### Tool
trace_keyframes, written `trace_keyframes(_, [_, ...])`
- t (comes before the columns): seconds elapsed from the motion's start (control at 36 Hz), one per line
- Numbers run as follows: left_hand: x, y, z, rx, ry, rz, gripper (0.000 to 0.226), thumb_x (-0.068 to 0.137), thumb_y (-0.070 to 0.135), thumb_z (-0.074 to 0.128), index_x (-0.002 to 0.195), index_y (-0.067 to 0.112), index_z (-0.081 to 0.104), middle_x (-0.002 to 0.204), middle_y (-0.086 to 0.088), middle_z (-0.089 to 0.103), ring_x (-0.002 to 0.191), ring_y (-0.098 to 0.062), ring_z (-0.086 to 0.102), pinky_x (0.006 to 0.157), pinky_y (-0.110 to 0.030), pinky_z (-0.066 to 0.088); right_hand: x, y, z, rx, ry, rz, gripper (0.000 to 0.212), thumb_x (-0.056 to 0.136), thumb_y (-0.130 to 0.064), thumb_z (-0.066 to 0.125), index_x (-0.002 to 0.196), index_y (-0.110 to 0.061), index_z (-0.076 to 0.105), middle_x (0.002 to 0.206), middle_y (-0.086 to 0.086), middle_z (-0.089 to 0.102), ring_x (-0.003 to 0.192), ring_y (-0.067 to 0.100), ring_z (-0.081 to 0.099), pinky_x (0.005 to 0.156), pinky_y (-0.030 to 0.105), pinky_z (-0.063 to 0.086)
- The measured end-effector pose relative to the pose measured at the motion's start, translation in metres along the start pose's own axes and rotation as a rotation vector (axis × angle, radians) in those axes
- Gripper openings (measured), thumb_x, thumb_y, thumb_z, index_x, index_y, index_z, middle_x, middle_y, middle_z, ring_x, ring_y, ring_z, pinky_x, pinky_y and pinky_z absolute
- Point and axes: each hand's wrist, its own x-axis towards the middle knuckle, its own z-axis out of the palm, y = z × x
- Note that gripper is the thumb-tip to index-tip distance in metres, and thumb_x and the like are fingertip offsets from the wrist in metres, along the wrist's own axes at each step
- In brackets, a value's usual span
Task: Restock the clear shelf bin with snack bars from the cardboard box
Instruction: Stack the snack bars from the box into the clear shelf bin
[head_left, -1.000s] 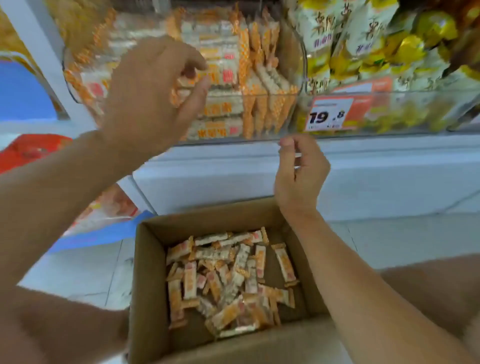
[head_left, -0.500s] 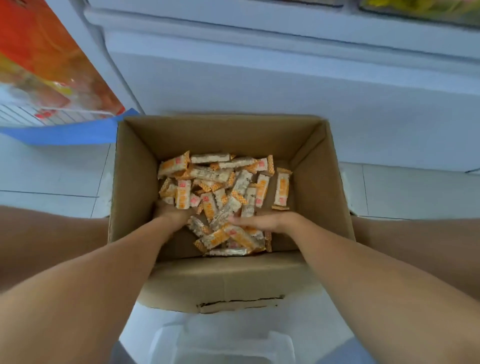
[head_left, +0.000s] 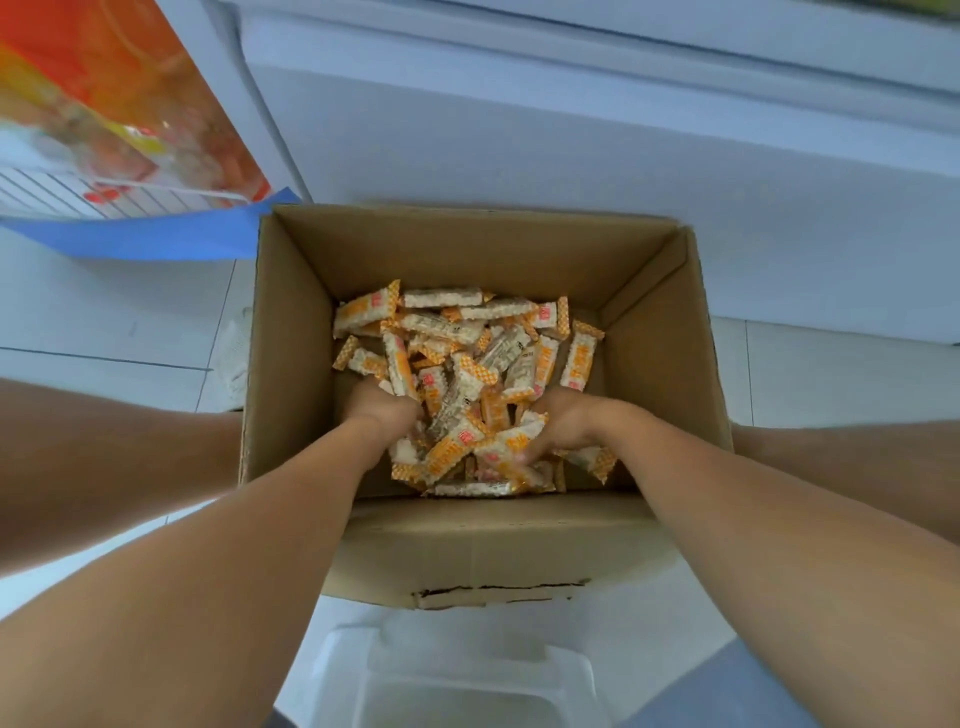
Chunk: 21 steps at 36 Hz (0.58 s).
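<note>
nearest the person, inside the cardboard box (head_left: 644, 332), the left hand (head_left: 382, 410) and right hand (head_left: 563, 426) are curled down into the snack bars (head_left: 467, 374), fingers cupping the near heap. best scooped inward, then lifted straight up clear of the near wall. beyond the box stands a white shelf base (head_left: 571, 130); the bin is out of view.

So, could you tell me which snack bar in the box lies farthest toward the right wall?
The upright orange-and-white snack bar at the pile's right edge. It lies alone on bare cardboard box floor, lengthwise away from the person, beyond the right hand; the others overlap in a heap.
</note>
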Motion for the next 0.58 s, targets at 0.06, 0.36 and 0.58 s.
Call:
trace_keyframes(0.06, [-0.003, -0.001, -0.003, -0.022, -0.023, -0.019, 0.069, 0.085, 0.013, 0.073, 0.146, 0.011, 0.041, 0.139, -0.01, 0.052, 0.124, -0.032, 0.051, 0.094, -0.036, 0.048, -0.007, 0.005, -0.003, 0.081, 0.04, -0.007, 0.094, 0.082, -0.052, 0.076, 0.155, -0.017, 0.029, 0.161, 0.006, 0.029, 0.145, 0.027, 0.033, 0.112, 0.034, 0.035])
trace_keyframes(0.36, [-0.027, -0.003, -0.013, -0.213, -0.112, -0.025, 0.069, 0.09, -0.006, 0.061, 0.15, 0.015, 0.032, 0.105, -0.017, 0.066, 0.079, -0.027, 0.071, 0.07, -0.039, 0.06, -0.052, 0.025, -0.017, 0.421, 0.13, 0.031, 0.095, 0.06, -0.034, 0.084, 0.144, -0.017, 0.046, 0.149, 0.008, 0.046, 0.129, 0.032, 0.053, 0.099, 0.042, 0.05])
trace_keyframes(0.58, [-0.063, 0.028, -0.024, -0.265, -0.343, -0.014, 0.046, 0.09, -0.015, 0.047, 0.13, 0.006, 0.04, 0.112, -0.02, 0.061, 0.082, -0.032, 0.065, 0.073, -0.04, 0.056, -0.112, 0.001, -0.065, 0.794, 0.18, -0.167, 0.026, 0.09, -0.001, 0.063, 0.115, 0.005, 0.056, 0.107, 0.028, 0.065, 0.09, 0.037, 0.068, 0.091, 0.059, 0.054])
